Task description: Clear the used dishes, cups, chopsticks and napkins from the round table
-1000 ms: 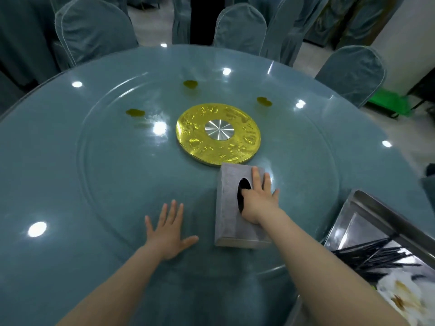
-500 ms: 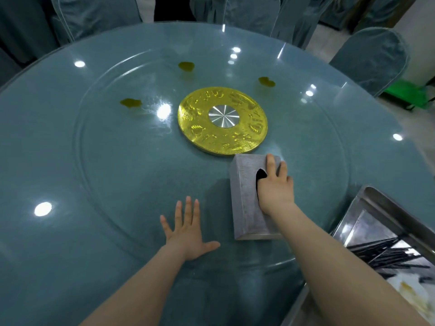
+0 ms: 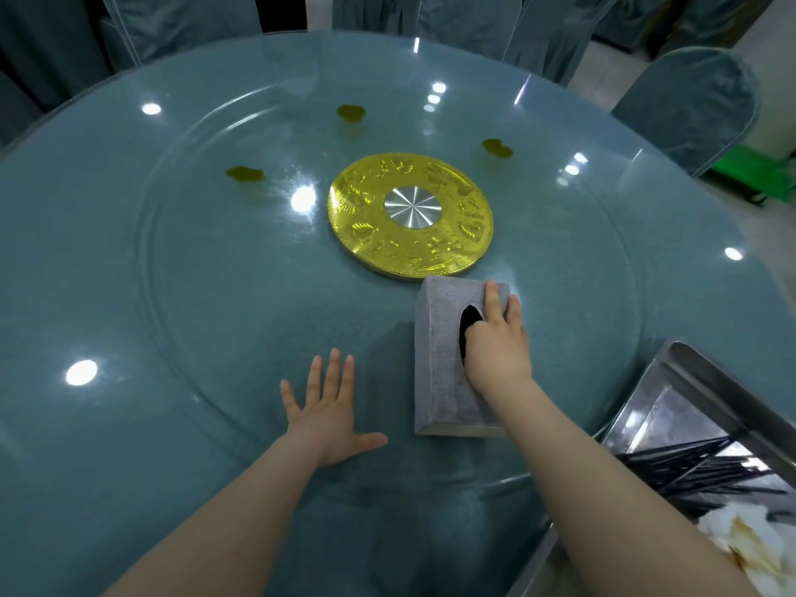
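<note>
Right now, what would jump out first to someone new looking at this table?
The gold disc at the middle of the glass turntable. Just nearer, the right hand grips a grey tissue box through its opening, while the left hand rests flat on the glass.

gold disc (image 3: pixel 409 215) mid | grey tissue box (image 3: pixel 439 359) just near of it | green crate (image 3: pixel 762 172) far right | chairs (image 3: pixel 685 105) far

Dim bluish light, ceiling-lamp glare spots on the glass table (image 3: pixel 129 260), edges bowed, perhaps slightly soft.
</note>
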The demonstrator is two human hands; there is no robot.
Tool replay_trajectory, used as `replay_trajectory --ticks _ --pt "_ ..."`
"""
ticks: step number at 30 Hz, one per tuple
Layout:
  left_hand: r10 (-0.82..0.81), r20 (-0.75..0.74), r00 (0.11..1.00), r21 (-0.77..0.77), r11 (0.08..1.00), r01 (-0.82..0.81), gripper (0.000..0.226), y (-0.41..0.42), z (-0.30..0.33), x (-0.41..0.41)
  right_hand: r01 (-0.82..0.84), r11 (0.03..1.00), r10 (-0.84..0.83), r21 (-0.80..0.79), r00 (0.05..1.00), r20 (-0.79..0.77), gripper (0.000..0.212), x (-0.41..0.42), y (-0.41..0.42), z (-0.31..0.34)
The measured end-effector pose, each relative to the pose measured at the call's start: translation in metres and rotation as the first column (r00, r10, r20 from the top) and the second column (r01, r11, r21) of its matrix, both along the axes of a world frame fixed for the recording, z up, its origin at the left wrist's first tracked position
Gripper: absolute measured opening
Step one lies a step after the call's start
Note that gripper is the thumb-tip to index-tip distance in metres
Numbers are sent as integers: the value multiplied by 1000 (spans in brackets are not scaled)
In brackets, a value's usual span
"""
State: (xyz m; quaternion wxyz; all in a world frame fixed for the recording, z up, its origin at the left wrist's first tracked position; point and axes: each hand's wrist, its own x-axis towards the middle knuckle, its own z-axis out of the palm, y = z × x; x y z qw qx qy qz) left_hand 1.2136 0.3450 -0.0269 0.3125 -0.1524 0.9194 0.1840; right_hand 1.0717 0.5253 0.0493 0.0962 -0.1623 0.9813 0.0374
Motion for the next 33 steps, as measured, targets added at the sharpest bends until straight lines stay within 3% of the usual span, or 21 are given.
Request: replay_trajectory --ticks 10,33 --pt "-8 -37 999 6 1000 8 126 -6 1 -1 45 995 -50 87 997 53 28 -3 -12 2" --pt "-37 -56 998 -29 999 35 126 -30 -1 3 82 996 -83 32 995 61 32 13 -28 9"
